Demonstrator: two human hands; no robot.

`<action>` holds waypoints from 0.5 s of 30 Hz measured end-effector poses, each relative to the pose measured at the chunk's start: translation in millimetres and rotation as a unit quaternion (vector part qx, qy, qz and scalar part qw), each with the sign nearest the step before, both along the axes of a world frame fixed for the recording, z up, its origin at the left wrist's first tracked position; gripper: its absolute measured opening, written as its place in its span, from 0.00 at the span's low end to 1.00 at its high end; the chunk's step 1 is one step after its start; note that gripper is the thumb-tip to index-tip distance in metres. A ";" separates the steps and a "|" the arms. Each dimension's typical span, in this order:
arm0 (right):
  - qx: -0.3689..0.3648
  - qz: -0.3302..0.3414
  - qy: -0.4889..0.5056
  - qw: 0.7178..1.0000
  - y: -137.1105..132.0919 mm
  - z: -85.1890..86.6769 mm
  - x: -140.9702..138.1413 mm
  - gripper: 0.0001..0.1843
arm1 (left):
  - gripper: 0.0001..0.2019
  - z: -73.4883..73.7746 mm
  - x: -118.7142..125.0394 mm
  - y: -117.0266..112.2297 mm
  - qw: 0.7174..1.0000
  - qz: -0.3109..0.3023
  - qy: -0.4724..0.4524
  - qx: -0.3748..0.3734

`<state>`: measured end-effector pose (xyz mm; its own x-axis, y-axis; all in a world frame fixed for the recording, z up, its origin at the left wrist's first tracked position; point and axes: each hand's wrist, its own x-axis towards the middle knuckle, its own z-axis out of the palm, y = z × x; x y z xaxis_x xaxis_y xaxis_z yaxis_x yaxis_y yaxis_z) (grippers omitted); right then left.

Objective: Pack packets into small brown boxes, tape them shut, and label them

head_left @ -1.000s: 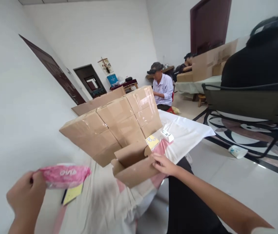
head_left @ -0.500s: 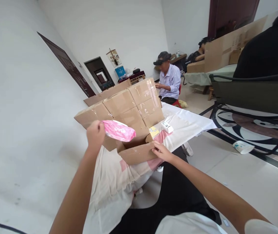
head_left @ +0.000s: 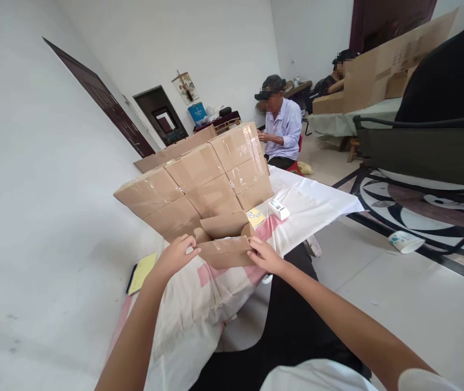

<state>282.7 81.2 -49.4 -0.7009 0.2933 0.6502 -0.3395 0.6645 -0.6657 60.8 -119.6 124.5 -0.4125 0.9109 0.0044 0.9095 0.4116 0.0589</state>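
An open cardboard box stands on the cloth-covered table in front of me, its back flap raised. At its left front corner my left hand has its fingers curled around the edge. My right hand grips the right front corner, fingers lying on the front panel. A sliver of something white shows inside the box; the rest of its contents is hidden behind the front panel. The pink packet is out of sight.
Stacked, taped cartons rise behind the box. On the cloth lie a small white box and a yellow card. A yellow pad lies at left. A person sits beyond the table; a paper cup lies on the floor.
The pink packet has left my left hand and gone from view. That hand has moved down and right to the box's left corner. My right hand remains at the right corner.
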 end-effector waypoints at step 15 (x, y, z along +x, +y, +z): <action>-0.050 -0.005 0.028 0.998 20.0 -5.3 -18.5 0.15 | 0.05 -98.3 0.0 -12.7 0.980 -0.070 0.003 0.184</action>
<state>264.1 101.3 -54.7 -0.6615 0.3661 0.6545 -0.3711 0.5986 -0.7099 60.8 -132.4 26.2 -0.2817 0.8948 0.3464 0.9566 0.2337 0.1741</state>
